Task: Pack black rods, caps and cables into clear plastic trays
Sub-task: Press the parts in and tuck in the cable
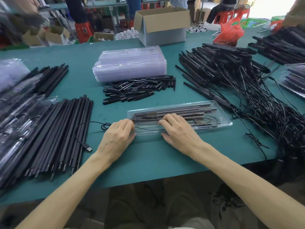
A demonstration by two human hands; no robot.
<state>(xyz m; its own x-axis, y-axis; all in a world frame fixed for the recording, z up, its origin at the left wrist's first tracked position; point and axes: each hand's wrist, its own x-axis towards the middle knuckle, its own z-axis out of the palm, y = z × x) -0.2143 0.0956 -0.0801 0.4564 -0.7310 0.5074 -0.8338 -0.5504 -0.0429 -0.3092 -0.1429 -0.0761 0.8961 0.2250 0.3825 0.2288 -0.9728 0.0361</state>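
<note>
Cardboard box (163,22) and red bag (231,33) sit apart.

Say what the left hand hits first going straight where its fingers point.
The clear tray: the left hand touches its left end, so it would likely push into the tray and the black rods inside.
</note>
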